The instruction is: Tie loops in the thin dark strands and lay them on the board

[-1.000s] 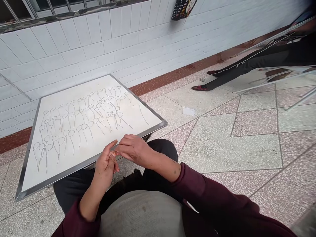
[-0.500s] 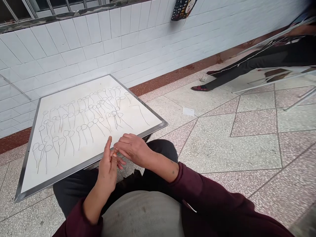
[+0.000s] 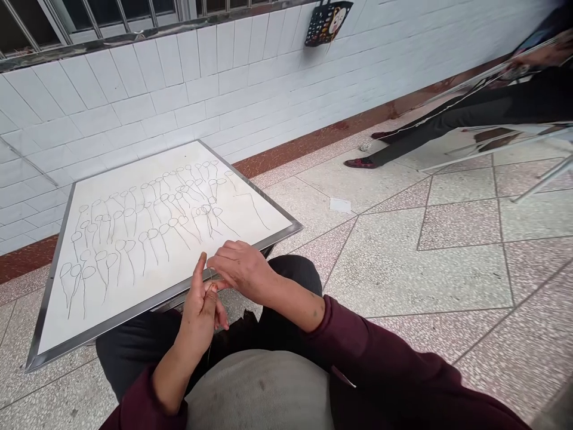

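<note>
Close together over my lap, at the near edge of the white board, are both hands. My left hand (image 3: 199, 310) pinches a thin wire (image 3: 210, 273) between its thumb and a finger, with one finger pointing up. My right hand (image 3: 242, 269) curls over from the right, its fingertips closed at the wire's upper part and partly hidden. A thin tail of it seems to hang below my left hand. On the board (image 3: 152, 286) lie several looped wires (image 3: 129, 245) in rough rows, each with a round loop and a wavy tail.
A tiled wall (image 3: 179, 89) with a barred window stands behind the board. A patterned bag (image 3: 326, 25) hangs on it. At right another person sits with legs stretched out (image 3: 416, 134), near white poles. A white paper piece (image 3: 340, 205) lies on the floor.
My left hand has shifted slightly down and its raised finger is straighter. More of the thin wire shows between the hands. The view has tilted up slightly.
</note>
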Demonstrator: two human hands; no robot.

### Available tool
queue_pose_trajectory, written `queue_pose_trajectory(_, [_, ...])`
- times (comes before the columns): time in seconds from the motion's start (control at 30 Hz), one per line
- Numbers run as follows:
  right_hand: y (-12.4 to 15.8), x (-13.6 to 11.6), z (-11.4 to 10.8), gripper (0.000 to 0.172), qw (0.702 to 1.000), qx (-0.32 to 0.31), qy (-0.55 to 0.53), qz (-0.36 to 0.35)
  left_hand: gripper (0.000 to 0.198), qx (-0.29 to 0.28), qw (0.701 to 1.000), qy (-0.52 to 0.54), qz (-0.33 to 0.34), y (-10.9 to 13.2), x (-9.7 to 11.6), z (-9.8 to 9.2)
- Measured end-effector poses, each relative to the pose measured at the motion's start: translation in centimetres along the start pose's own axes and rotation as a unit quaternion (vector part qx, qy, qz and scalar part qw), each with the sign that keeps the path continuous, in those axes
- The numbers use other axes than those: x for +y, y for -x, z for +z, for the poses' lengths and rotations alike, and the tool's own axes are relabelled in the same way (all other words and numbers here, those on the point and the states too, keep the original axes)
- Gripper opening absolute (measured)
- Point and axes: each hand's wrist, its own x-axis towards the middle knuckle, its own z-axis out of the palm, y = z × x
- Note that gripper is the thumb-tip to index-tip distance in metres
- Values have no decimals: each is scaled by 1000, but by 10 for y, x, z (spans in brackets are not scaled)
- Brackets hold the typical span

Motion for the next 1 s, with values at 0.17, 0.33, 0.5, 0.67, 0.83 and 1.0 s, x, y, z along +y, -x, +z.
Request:
queue_pose_trajectory(0.17, [-4, 9, -2, 12, 998, 20, 17, 48, 73, -22, 999, 34, -7, 1, -7, 4])
queue_pose_trajectory(0.33, [-11, 19, -6, 16, 995, 40, 46, 84, 68, -35, 999, 33, -23, 4, -16, 6])
queue_pose_trajectory(0.5, [-13, 29, -10, 18, 991, 48, 78, 94, 71, -127, 990, 8, -58, 10, -34, 1])
queue_pose_trajectory(0.67, [-9, 44, -20, 18, 986, 65, 107, 108, 57, -174, 969, -169, -45, 15, -62, -42])
queue_pose_trajectory(0.83, [-7, 39, -21, 18, 994, 52, 69, 71, 56, 42, 985, -164, -17, 5, -31, -75])
queue_pose_trajectory(1.0, [-13, 15, -9, 15, 999, 42, 15, 15, 64, 89, 994, 22, 52, -22, 17, -34])
